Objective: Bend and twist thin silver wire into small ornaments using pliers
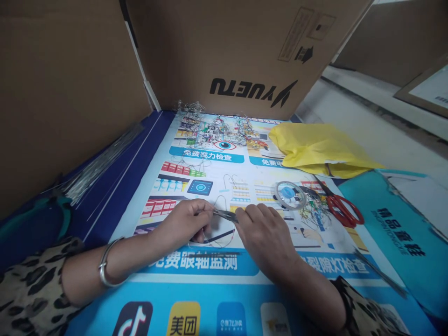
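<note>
My left hand point(194, 219) is closed in a pinch at the tip of a pair of metal tweezers point(227, 215). A thin wire appears to be between its fingertips, partly hidden. My right hand point(264, 233) is wrapped around the other end of the tweezers, which point left. Just beyond the tweezers, a curved wire loop point(220, 199) stands up. Below my hands, a thin curved strand point(224, 243) with small coloured bits crosses the printed sheet. A dark slender tool point(215, 255) lies in front of my left hand.
Tangled wire pieces point(241, 128) lie at the back before a cardboard box point(245, 51). A clear tape roll point(290, 195), red-handled scissors point(345, 211) and a yellow bag point(322, 147) are right. Straight wires point(101, 163) and green-handled pliers point(65, 217) are left. Another slim tool point(381, 274) lies right.
</note>
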Demonstrator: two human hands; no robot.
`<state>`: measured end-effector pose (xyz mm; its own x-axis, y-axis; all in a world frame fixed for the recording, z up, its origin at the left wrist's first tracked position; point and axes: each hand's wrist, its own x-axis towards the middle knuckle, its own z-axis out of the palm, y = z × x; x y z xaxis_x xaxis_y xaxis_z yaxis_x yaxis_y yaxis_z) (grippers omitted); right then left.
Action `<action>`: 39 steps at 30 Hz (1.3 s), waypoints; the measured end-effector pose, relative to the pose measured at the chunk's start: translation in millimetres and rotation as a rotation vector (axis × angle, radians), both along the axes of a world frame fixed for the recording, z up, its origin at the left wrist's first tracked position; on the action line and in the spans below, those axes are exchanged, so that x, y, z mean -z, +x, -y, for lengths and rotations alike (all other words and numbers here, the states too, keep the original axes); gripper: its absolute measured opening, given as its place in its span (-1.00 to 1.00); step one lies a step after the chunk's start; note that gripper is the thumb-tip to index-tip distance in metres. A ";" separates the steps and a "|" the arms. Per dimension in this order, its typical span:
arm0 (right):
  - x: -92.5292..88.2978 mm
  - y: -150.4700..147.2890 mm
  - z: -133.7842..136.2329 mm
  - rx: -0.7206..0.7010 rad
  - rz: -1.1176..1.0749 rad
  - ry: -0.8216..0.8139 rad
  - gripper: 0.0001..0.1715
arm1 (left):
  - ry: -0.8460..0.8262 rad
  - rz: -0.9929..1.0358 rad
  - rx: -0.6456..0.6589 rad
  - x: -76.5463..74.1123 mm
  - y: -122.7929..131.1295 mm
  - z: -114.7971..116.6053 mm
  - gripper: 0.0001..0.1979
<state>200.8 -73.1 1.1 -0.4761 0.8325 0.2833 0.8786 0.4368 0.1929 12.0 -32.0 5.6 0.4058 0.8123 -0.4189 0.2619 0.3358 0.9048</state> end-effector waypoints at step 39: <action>-3.3 7.7 -4.1 -0.047 -0.010 -0.009 -0.89 | 0.079 -0.004 0.162 0.7 -4.0 -0.4 -0.84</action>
